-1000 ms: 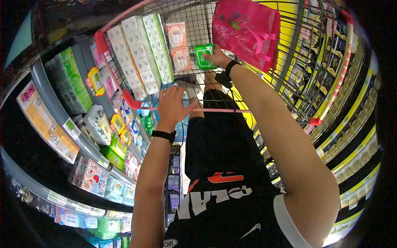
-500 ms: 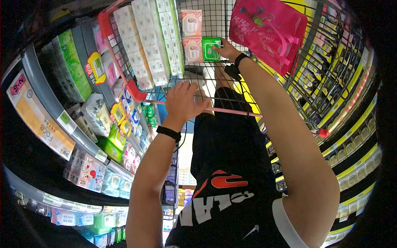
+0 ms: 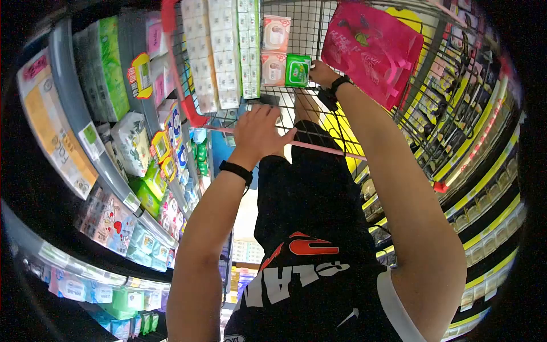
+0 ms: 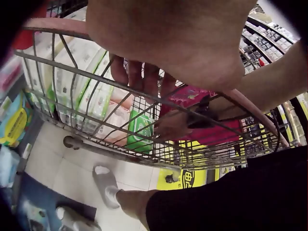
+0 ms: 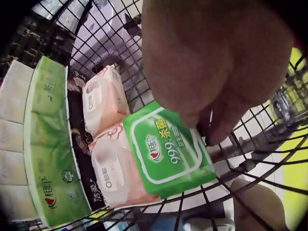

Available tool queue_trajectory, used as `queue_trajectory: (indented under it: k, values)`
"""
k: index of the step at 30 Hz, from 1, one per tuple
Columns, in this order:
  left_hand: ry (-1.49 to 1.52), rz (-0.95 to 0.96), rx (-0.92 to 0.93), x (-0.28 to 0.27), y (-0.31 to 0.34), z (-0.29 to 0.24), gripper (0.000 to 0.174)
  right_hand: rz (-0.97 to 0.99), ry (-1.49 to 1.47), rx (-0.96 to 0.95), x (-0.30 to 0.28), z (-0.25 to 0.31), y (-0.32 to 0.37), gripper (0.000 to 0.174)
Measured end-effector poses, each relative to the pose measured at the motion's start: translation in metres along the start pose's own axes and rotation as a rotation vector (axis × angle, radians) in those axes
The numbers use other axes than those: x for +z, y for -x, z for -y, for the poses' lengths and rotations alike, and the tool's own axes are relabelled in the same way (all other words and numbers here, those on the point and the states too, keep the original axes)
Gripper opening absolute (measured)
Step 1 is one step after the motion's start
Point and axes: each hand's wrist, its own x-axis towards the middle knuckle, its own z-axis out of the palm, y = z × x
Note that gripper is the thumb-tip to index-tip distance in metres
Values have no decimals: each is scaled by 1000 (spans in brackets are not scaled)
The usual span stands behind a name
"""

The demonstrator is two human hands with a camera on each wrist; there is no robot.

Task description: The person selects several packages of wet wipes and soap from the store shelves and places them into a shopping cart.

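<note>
A green pack of wet wipes (image 5: 168, 149) lies flat in the shopping cart, right beside the lower of two pale pink wipes packs (image 5: 113, 168). My right hand (image 3: 325, 74) is at the pack's right side, fingertips right at its edge in the right wrist view. My left hand (image 3: 259, 131) rests over the cart's pink handle bar (image 3: 319, 147), with relaxed fingers reaching past the bar and the thumb spread to the side. Left of the pink packs stand long tissue packs (image 3: 225, 57), white with a green-edged one. A magenta bag (image 3: 373, 54) sits in the cart's right part.
Shelves with tissue and wipes packs (image 3: 134, 142) run along the left. Racks of small packaged goods (image 3: 484, 211) curve along the right. The wire cart wall (image 4: 96, 103) stands between my left hand and the contents. My foot (image 4: 106, 185) is on the tiled floor below.
The green wipes pack moved left to lie against the lower pink pack. My right hand's fingers have slid off its top to its right edge. My left hand stays on the bar.
</note>
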Motion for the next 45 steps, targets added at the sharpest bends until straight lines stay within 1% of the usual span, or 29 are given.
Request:
queue_trajectory:
  k: [1, 2, 4, 7, 10, 11, 13, 14, 15, 16, 17, 18, 20, 21, 22, 23, 24, 25, 26, 27, 28, 30, 31, 34, 37, 38, 41, 43, 45]
  values:
    - [-7, 3, -2, -2, 0, 0, 42, 63, -29, 20, -5, 0, 0, 46]
    - [-35, 86, -49, -5, -1, -2, 43, 193, -226, 59, -13, -1, 3, 40]
    - [-26, 58, -37, -1, 3, 2, 45, 275, -220, -48, -13, -31, -5, 34]
    - [2, 90, -79, -6, 6, 0, 49, 277, -333, 88, -36, 68, 66, 17]
    - [122, 109, -147, -15, 13, -2, 46, 181, -246, -22, -44, 127, 117, 32]
    - [136, 6, -66, -16, 19, -1, 44, 157, -233, -81, -44, 144, 132, 38]
    - [145, -217, 83, -3, 33, 16, 42, 112, -157, -62, -37, 174, 153, 38]
    - [142, -249, 66, -15, 47, 13, 39, 69, -155, -163, -31, 202, 183, 38]
    - [162, -289, 50, -25, 62, 15, 38, 113, -134, -295, -27, 226, 205, 42]
    - [123, -356, 33, -28, 82, 18, 38, 47, -110, -293, -18, 249, 226, 47]
    - [94, -373, 3, -32, 104, 26, 38, 53, -141, -351, -10, 267, 243, 48]
    - [76, -488, -19, -22, 123, 37, 39, 87, -191, -411, -1, 297, 272, 44]
    - [218, -391, -154, -8, 168, 67, 45, 132, -266, -504, 14, 329, 305, 35]
    - [299, -410, -170, 8, 191, 92, 45, 146, -267, -597, 19, 341, 312, 29]
    - [296, -323, -224, 29, 212, 123, 45, 168, -276, -666, 24, 353, 316, 26]
    - [321, -377, -157, 55, 236, 156, 45, 146, -270, -657, 31, 390, 353, 23]
    - [220, -292, -302, 33, 279, 144, 45, 144, -201, -740, 33, 420, 378, 21]
    - [142, -126, -435, 44, 309, 162, 46, 136, -133, -816, 36, 445, 398, 20]
    - [238, -253, -505, 79, 339, 185, 44, 152, -104, -942, 38, 469, 414, 19]
    - [252, -148, -650, 42, 373, 156, 42, 167, -73, -1061, 39, 494, 433, 18]
    - [267, -108, -570, 70, 390, 188, 43, 186, -47, -1140, 44, 525, 463, 18]
    - [379, -131, -544, 131, 431, 229, 48, 223, 33, -1208, 49, 574, 515, 21]
    - [485, -194, -595, 144, 445, 235, 50, 230, 83, -1246, 52, 594, 534, 23]
    - [511, -297, -759, 161, 480, 236, 51, 205, 188, -1539, 78, 654, 593, 31]
    - [654, -359, -752, 168, 503, 245, 49, 142, 294, -1752, 116, 709, 656, 35]
    - [716, -352, -881, 181, 501, 257, 47, 135, 308, -1789, 128, 726, 668, 38]
    - [793, -369, -778, 211, 498, 276, 47, 114, 447, -1914, 168, 777, 702, 51]
    - [475, -404, -742, 205, 510, 258, 51, 32, 603, -2054, 200, 799, 730, 52]
    - [578, -354, -888, 214, 485, 268, 59, -5, 704, -2196, 227, 822, 739, 60]
